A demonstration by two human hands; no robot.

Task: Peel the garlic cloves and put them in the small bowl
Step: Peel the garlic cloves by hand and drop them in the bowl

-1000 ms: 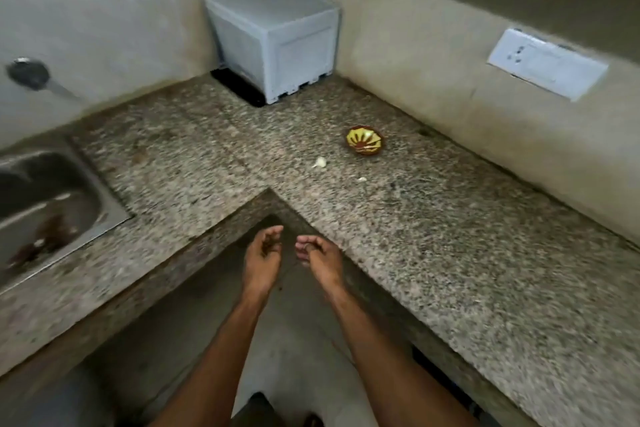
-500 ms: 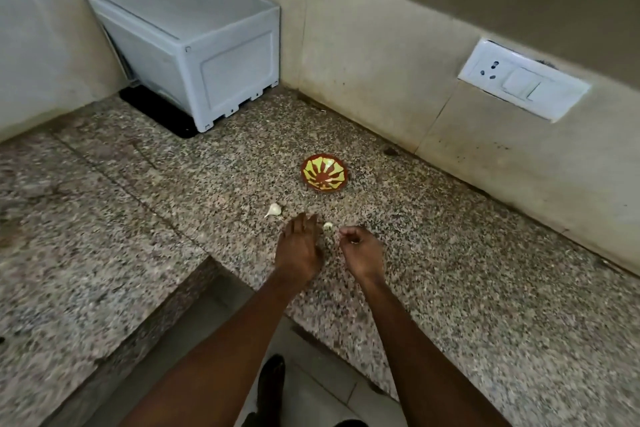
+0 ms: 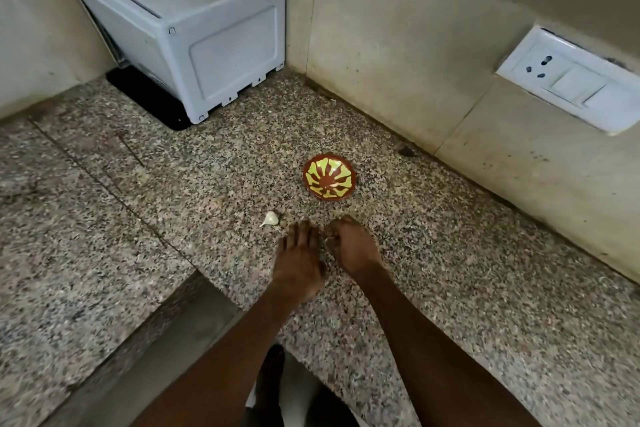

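A small brown bowl (image 3: 352, 180) with a yellow-green pattern stands on the granite counter (image 3: 207, 184), near the back wall. An unpeeled white garlic clove (image 3: 270, 219) lies loose on the counter, left of the bowl and closer to me. My left hand (image 3: 298, 255) rests on the counter just right of that clove, fingers stretched forward and holding nothing. My right hand (image 3: 351, 246) lies beside it with curled fingers that pinch a second small garlic clove (image 3: 327, 239); only a white sliver of it shows. Both hands are just below the bowl.
A grey plastic box (image 3: 183, 21) on a black base fills the back left corner. A white socket and switch plate (image 3: 568, 80) is on the right wall. The counter's inner edge (image 3: 194, 281) drops to the floor at lower left.
Both hands moved up from below the counter's edge onto the counter beside the small clove, and my right hand has closed round it. The view has come closer to the bowl.
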